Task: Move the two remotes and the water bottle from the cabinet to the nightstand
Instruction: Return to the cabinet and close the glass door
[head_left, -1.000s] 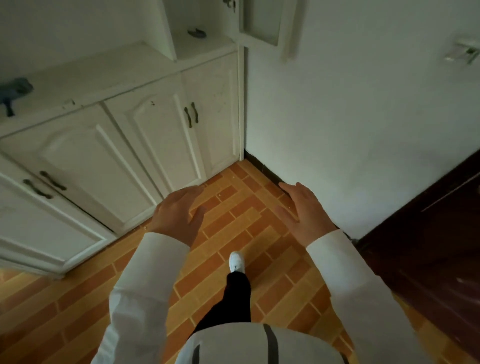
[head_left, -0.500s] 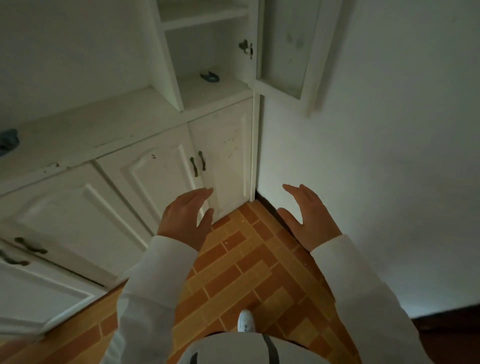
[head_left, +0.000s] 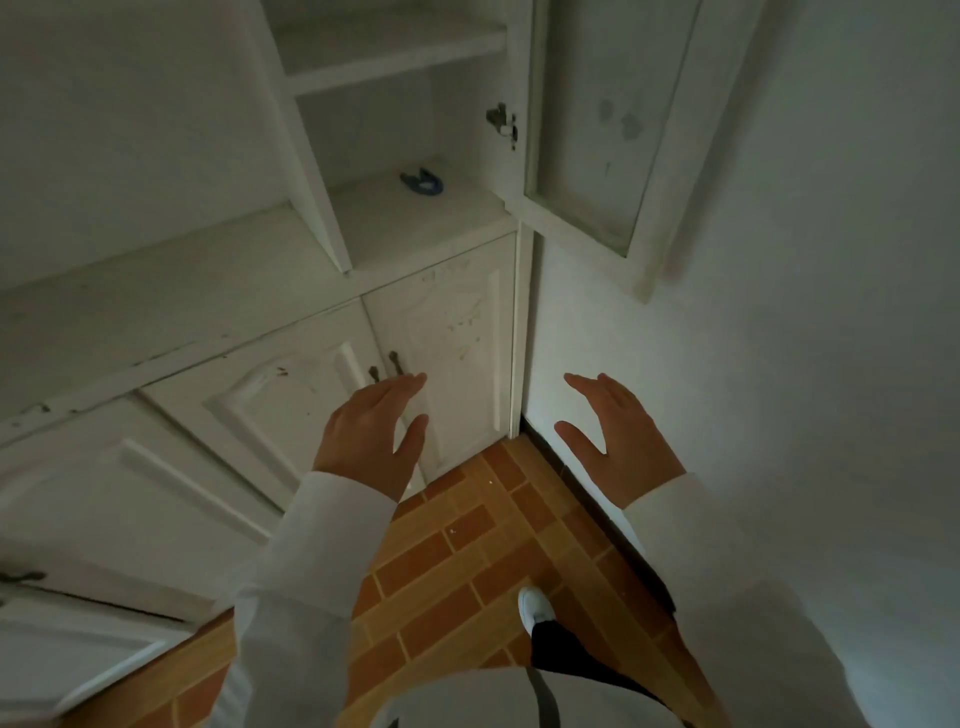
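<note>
A white cabinet fills the left and upper part of the head view. Its upper compartment stands with the glass door swung out to the right. On the compartment's floor lies a small blue object; I cannot tell what it is. No remote or water bottle shows, and the nightstand is out of view. My left hand hovers open, empty, in front of the lower cabinet doors. My right hand is open and empty too, held near the white wall.
Two lower cabinet doors with dark handles are closed. The white wall meets the cabinet at a corner. Orange brick-pattern floor tiles lie below, with my white shoe on them. An inner shelf sits higher up.
My view has tilted up and closed in on the cabinet corner. The open upper compartment now shows larger, and the dark wooden furniture at the right has left the frame. Both hands stay empty.
</note>
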